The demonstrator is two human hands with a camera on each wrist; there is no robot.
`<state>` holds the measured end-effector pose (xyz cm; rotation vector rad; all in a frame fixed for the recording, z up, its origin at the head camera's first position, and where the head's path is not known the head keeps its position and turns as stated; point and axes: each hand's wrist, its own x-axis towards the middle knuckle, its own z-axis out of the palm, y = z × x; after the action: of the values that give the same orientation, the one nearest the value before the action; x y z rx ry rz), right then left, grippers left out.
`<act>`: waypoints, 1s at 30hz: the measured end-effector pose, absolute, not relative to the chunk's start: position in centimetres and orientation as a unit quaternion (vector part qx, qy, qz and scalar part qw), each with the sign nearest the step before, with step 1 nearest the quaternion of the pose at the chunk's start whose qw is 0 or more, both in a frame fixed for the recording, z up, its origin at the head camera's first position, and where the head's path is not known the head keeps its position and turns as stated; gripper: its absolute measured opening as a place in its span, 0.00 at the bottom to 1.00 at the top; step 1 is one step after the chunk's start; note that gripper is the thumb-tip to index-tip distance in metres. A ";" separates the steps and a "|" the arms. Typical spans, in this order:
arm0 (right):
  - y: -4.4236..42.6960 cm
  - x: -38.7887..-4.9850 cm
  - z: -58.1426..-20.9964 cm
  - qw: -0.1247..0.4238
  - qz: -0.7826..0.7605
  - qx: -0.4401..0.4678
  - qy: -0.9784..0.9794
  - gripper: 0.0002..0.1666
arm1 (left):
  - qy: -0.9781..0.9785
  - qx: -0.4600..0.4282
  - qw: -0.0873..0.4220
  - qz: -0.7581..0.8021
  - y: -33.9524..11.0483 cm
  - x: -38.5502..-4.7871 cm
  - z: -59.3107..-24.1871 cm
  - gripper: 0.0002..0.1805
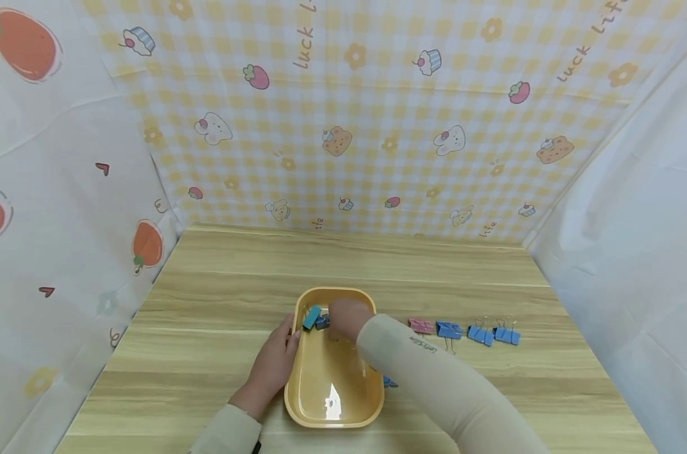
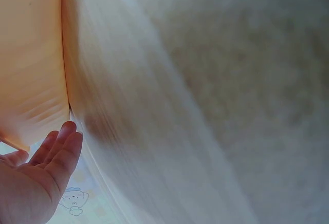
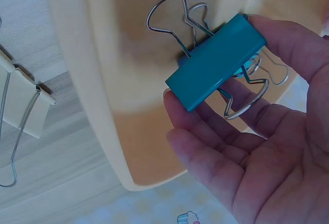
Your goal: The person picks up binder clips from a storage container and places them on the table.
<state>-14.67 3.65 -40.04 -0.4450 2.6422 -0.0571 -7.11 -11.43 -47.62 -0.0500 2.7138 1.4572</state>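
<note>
My right hand is inside the yellow plastic tray, near its far end. In the right wrist view that hand pinches a teal binder clip by its ends between thumb and fingers, over the tray. Its wire handles stick out on both sides. In the head view another teal binder clip and a dark blue binder clip lie at the tray's far left. My left hand touches the tray's left side, its fingers fairly straight along the outer wall.
Right of the tray a row of binder clips lies on the wooden table: a pink clip and several blue ones, such as the end clip. Another blue clip shows partly beneath my right forearm. Patterned cloth hangs behind.
</note>
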 end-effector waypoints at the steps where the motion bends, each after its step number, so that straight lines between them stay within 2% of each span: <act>1: 3.7 -14.6 -40.0 0.231 -0.022 -0.160 0.960 0.11 | 0.881 -0.015 0.030 0.472 -11.4 -7.1 -47.7 0.28; 10: 4.0 -14.4 -39.5 0.208 -0.014 -0.176 0.962 0.16 | 0.881 -0.018 0.028 0.471 -11.5 -7.4 -48.1 0.29; 18: 4.3 -14.3 -39.1 0.183 -0.014 -0.199 0.963 0.14 | 0.881 -0.020 0.037 0.471 -11.4 -7.5 -48.1 0.29; 30: 5.0 -14.1 -37.8 0.184 -0.041 -0.211 0.959 0.13 | 0.881 -0.011 0.033 0.472 -11.4 -7.4 -48.0 0.28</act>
<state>-14.14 5.04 -37.84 -0.5957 2.7041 -0.1162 -7.36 -11.44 -47.97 -0.0339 2.7115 1.4527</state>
